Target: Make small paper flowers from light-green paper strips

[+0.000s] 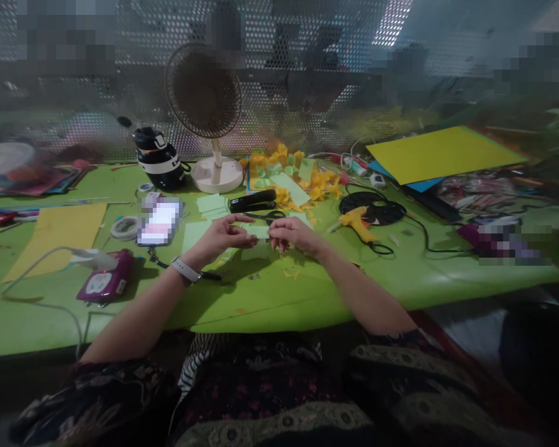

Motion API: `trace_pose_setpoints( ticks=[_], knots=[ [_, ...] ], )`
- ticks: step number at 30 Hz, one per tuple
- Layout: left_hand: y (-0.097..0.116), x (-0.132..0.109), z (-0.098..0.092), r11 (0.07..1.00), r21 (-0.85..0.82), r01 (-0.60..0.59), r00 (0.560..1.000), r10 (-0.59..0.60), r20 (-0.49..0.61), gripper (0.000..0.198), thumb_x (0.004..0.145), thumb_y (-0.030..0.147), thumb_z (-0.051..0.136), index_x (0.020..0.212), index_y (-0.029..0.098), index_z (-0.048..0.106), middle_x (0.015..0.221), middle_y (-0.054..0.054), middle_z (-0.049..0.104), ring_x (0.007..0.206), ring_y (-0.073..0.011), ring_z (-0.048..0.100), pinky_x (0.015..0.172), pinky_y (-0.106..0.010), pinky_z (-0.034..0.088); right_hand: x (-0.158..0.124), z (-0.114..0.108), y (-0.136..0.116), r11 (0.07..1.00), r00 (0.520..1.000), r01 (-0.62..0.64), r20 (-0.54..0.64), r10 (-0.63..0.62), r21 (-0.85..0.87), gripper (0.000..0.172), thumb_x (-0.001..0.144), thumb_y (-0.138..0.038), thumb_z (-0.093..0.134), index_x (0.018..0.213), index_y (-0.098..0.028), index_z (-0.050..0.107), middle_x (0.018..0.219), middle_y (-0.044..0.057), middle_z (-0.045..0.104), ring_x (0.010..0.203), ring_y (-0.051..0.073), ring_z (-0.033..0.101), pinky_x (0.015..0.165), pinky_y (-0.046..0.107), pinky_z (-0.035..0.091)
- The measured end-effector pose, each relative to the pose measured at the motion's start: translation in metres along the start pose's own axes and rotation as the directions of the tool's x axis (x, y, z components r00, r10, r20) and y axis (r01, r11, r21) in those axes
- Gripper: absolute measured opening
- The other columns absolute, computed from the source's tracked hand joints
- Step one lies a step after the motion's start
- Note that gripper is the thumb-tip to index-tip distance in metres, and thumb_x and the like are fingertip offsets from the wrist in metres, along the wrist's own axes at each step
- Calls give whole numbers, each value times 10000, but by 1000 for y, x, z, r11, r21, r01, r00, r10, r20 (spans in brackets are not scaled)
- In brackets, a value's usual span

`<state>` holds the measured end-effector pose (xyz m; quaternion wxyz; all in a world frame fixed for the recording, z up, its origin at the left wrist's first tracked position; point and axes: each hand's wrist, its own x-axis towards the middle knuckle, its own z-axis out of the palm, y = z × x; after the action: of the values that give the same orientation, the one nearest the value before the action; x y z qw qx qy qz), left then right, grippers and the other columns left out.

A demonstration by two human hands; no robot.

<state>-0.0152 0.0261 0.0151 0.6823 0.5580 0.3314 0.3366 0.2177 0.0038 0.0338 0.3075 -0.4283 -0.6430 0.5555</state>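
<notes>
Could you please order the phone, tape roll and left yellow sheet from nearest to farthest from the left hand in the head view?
1. Phone, left of the left hand.
2. Tape roll, left of phone.
3. Yellow sheet, left of both.

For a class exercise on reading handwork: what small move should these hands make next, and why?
Probably a gentle curl of the small pale green paper: the left hand and right hand hold it between them at opposite ends, and several green pieces on the pile beyond look already curled.
</notes>
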Motion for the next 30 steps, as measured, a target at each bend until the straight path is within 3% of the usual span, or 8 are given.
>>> trace_pose_setpoints(
  ticks=[10,16,22,26,30],
  knots=[
    [6,-1,0,1000,-25,1,999,-2,-54,545,700,203,874,1171,114,616,791,-58,780,757,-180,759,755,-311,612,0,2,3,998,999,48,-22,-47,28,237,804,-321,763,737,-145,620,618,-17,675,450,54,557,436,166,444],
    [9,1,-2,992,-120,-46,984,24,-178,478,703,171,859,1114,119,622,799,-52,773,753,-178,757,801,-329,606,1,7,3,990,991,78,-114,-65,114,291,769,-389,793,715,-156,628,586,-22,663,419,52,532,399,162,411],
    [0,2,12,967,-248,-55,975,-1,-220,386,731,344,854,1013,161,665,864,-42,766,886,-190,752,774,-300,597,-2,24,-1,973,971,92,-237,-41,212,285,753,-403,797,738,-162,647,602,-20,657,447,61,560,425,168,446],
    [-4,-1,22,971,-233,-43,972,-14,-234,391,635,403,911,802,150,665,765,-3,729,761,-128,712,756,-258,581,-2,33,3,973,978,96,-199,-54,211,287,754,-425,776,748,-165,656,610,-18,648,474,72,566,469,195,491],
    [-1,-3,23,983,-181,-46,973,3,-229,384,671,427,886,721,146,630,679,23,671,661,-90,660,736,-240,571,-4,31,7,989,983,128,-144,-116,74,232,816,-396,686,804,-166,659,641,-4,638,528,101,582,521,241,520]
  ],
)
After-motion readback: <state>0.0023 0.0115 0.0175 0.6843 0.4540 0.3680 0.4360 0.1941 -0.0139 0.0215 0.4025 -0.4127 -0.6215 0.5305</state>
